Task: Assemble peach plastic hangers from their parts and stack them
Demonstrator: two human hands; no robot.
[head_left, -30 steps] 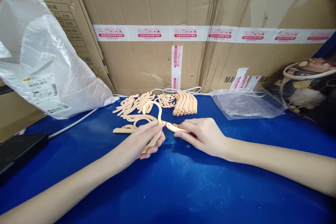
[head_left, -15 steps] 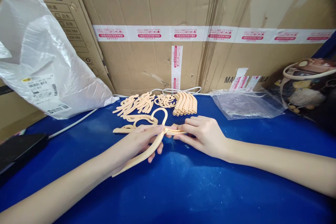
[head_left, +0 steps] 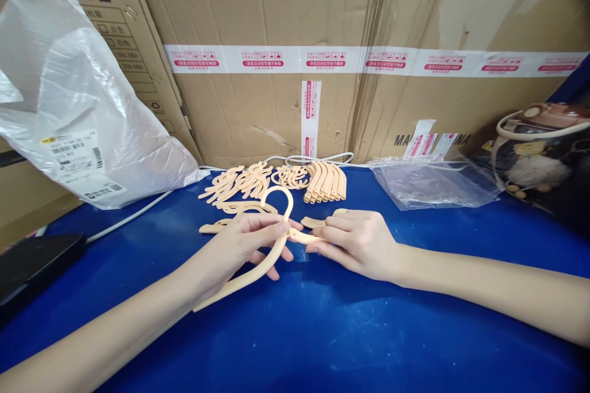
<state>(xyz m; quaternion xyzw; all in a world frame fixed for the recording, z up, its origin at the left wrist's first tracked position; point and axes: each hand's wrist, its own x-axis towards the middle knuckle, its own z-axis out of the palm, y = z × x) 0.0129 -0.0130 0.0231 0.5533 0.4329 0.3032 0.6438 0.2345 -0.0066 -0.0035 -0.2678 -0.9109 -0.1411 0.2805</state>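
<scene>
Between the thumb and fingers of my left hand (head_left: 242, 239) is a cream plastic clothes hanger (head_left: 254, 273), its hook (head_left: 292, 202) pointing up and one long arm sloping toward me. My right hand (head_left: 364, 242) pinches a cream hanger arm (head_left: 302, 236) whose inner end meets the hanger just under the hook; whether it is fastened there I cannot tell. Behind my right fingers shows another cream piece (head_left: 313, 221), partly hidden. Past my left hand lie more hanger pieces (head_left: 244, 206), some of them covered by it.
Along the back, loose hanger parts (head_left: 239, 181), a pile of hooks (head_left: 290, 176) and a row of curved arms (head_left: 326, 182) lie on the blue table (head_left: 295, 331). A clear plastic bag (head_left: 433, 181), white parcel bag (head_left: 92, 116), black device (head_left: 37, 273) and cardboard box (head_left: 271, 6) surround them.
The hook has tipped slightly left, and the arm in my right hand now slants down to the right. Another cream piece behind my right fingers has come into clearer view.
</scene>
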